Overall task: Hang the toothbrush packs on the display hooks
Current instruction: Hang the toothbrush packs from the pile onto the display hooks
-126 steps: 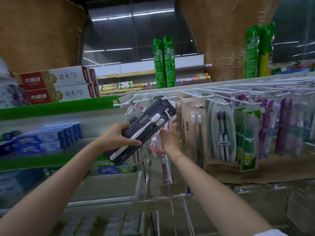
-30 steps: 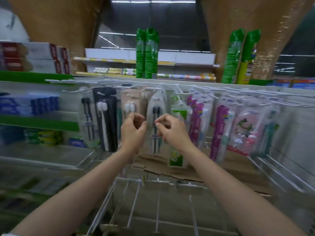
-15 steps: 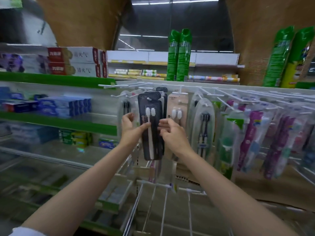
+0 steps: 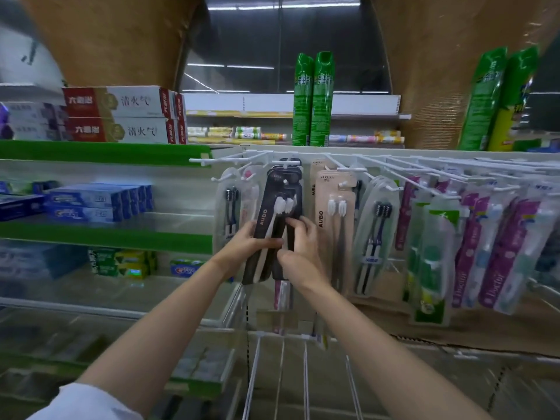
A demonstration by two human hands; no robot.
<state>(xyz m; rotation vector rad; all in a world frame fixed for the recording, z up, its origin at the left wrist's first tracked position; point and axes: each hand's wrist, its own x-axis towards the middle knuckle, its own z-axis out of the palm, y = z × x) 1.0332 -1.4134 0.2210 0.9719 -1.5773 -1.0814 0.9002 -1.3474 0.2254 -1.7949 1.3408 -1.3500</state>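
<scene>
**Black toothbrush pack held at its hook**

Head view: my left hand [image 4: 242,248] grips the long black card-and-plastic toothbrush pack [image 4: 266,225], thumb curled across its front near the lower half. Its long axis runs almost upright, leaning so the top tips right toward the white wire display hook [image 4: 286,162] and the bottom edge swings left, toward me. The brush heads inside point up. Whether the pack's hanger slot is already over the hook I cannot tell, as it merges with the black packs behind. My right hand [image 4: 298,253] sits just beside the left, its fingers [image 4: 295,222] curled and pinching the right edge of the same pack.

Room is tight at the sides: a clear, rounded blister pack with dark brushes [image 4: 231,207] hangs just left, and a flat beige card pack with white brushes [image 4: 335,216] hangs just right, close to my right knuckles. Farther right the hooks are crowded with glossy purple and green packs [image 4: 472,237]. Below my wrists, bare white wire prongs [image 4: 281,374] stick out toward me with open space between them. To the left, the green-edged shelf [image 4: 106,153] carries smooth red-and-white toothpaste cartons [image 4: 118,116].
</scene>
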